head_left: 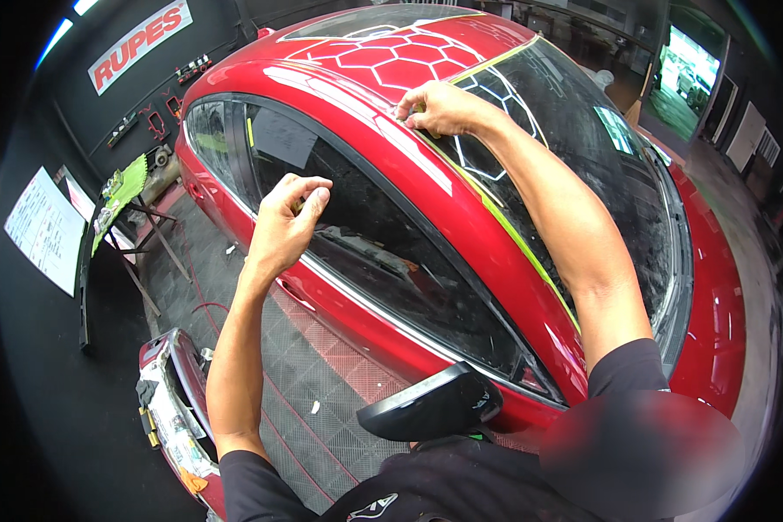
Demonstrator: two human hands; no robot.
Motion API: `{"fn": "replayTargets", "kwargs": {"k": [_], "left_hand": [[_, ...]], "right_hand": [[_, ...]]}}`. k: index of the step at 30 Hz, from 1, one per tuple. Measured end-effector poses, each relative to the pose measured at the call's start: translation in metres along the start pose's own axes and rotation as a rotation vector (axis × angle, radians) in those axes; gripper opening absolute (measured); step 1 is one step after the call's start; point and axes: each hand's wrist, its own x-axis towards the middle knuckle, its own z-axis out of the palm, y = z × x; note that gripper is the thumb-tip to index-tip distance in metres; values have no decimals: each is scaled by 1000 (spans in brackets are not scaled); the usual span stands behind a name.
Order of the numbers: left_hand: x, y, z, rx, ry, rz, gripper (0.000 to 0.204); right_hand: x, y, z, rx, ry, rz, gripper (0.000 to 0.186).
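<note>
My left hand (291, 213) is raised in front of the dark side window (383, 304), its fingers curled round something small and partly hidden. My right hand (448, 111) is pinched at the roof's edge beside the windscreen (592, 217), with something small and yellowish partly hidden in the fingers. Green-yellow tape (522, 235) runs down along the windscreen's edge. A white hexagon pattern (383, 56) covers part of the red roof (331, 87) and continues onto the windscreen.
A black wing mirror (422, 400) juts out low in front of me. At left are a white board (39, 226), a stand with a green cloth (126, 196) and a loose red car panel (178, 418). Red hoses (207, 306) lie on the grey floor tiles (300, 409).
</note>
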Motion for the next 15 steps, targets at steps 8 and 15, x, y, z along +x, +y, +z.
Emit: {"fn": "replayTargets", "kwargs": {"k": [8,15], "left_hand": [[0,1,14,-23,-38,-27,24],[4,3,23,-32,-102,-40,22]], "right_hand": [[9,-8,-5,0,-110,110,27],[-4,-4,-2,25,13,2,27]]}}
